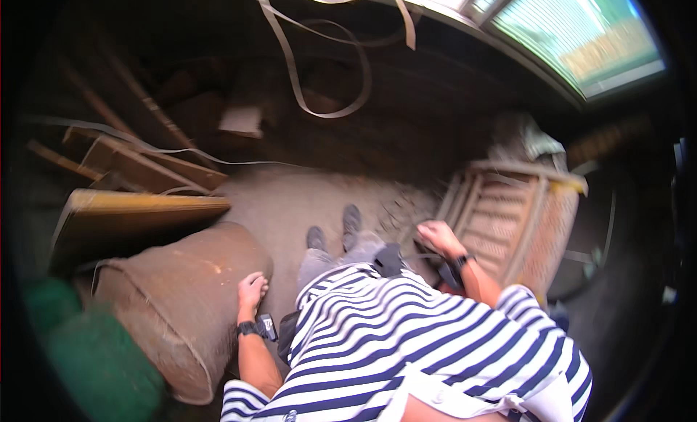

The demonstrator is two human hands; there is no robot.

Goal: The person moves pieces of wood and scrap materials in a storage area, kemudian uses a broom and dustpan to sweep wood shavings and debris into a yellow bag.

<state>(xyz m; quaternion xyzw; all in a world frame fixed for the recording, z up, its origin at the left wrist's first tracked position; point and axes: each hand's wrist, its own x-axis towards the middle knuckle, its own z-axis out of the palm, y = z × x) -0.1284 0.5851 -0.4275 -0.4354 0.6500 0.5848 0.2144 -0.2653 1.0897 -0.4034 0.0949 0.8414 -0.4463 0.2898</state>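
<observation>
Standing on the dusty grey floor, your two dark shoes sit just off the view's centre, which serves as the clock's hub. Your left hand, between 7 and 8 o'clock, hangs beside the rusty brown metal drum at 8; its fingers bend loosely, no object visible in them, though blur leaves closure uncertain. Your right hand, near 4, has curled fingers beside the pale-framed, slatted reddish-brown crate at 3; whether they grip anything, cannot tell.

Technique, as judged: set each foot flat, away from the dark loose scraps near 2, and hold both elbows in, since drum and crate narrow the space. Mind the yellow-edged brown board at 9; its corner overlaps the drum in view.

Containers: drum's rim faces 8, contents not visible; upright or tilted, cannot tell. Crate shows slats only, any load undetermined. Crumpled grey plastic bag at the crate's far end, between 2 and 3: contents hidden.
</observation>
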